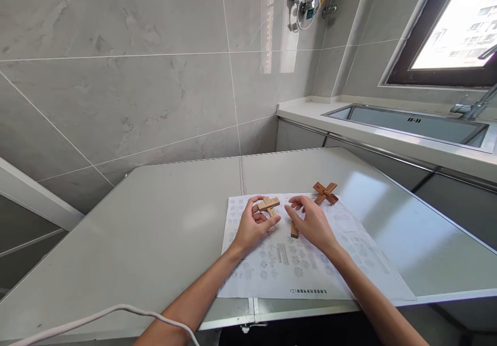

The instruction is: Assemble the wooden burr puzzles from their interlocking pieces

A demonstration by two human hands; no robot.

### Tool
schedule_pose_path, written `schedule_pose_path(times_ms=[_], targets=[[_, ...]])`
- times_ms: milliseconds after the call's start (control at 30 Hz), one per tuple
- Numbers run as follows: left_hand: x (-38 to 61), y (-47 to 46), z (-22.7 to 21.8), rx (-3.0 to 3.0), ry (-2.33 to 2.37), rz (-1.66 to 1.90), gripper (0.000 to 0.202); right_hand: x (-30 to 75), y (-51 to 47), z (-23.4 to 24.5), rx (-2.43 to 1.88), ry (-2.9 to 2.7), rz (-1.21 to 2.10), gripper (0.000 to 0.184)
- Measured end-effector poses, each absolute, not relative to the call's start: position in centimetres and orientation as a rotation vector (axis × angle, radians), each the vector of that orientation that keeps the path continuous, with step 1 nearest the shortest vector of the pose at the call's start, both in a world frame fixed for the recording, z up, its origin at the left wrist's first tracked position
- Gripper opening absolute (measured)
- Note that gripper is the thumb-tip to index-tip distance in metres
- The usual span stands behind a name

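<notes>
My left hand point(254, 225) is closed around a light wooden puzzle assembly point(268, 204), its notched pieces crossing each other between thumb and fingers. To its right, my right hand point(311, 222) hovers with fingers curved and apart, holding nothing that I can see. Partly covered by that hand, a loose wooden puzzle piece point(294, 230) lies on the printed sheet. Past the right fingers sits a darker brown cross-shaped wooden puzzle point(325, 193) at the sheet's far edge. Beneath everything is the white instruction sheet point(252, 278) with rows of small diagrams.
The pale folding table point(155, 237) has a seam down its middle. A white cable point(128, 308) crosses its near left corner. Beyond the table stand a tiled wall point(155, 102) and, at right, a counter with a sink point(407, 123) below a window.
</notes>
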State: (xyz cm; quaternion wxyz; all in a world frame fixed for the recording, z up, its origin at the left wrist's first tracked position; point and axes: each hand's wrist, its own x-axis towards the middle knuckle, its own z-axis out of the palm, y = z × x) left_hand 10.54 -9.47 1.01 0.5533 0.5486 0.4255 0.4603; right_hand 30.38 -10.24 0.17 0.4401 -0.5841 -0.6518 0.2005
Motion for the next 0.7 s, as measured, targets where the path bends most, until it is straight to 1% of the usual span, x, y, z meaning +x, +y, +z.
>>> schedule_pose_path(times_ms=[33,100,133,200,333,500,700], targets=[[10.5,-9.5,1.0,1.293,1.013,1.09,0.064,30.6,-10.9,-0.2,-1.468,-1.704,0.41,0.041],[10.4,-9.6,0.9,1.297,1.021,1.09,0.064,31.1,-12.2,-1.2,-1.502,-1.819,0.288,0.047],[10.3,-9.6,0.9,1.302,1.02,1.089,0.064,31.4,-12.9,-1.7,-1.529,-1.858,0.249,0.051],[10.3,-9.6,0.9,1.312,1.016,1.082,0.065,31.7,-13.9,-2.7,-1.571,-1.914,0.207,0.052],[10.3,-9.7,0.7,1.321,1.023,1.077,0.067,32.0,-14.7,-3.7,-1.579,-1.947,0.204,0.048],[10.3,-9.7,0.6,1.336,1.03,1.075,0.067,31.7,-14.1,-3.1,-1.55,-1.95,0.238,0.046],[10.3,-9.6,0.6,1.312,1.012,1.089,0.065,31.7,-12.4,-1.7,-1.495,-1.955,0.407,0.046]])
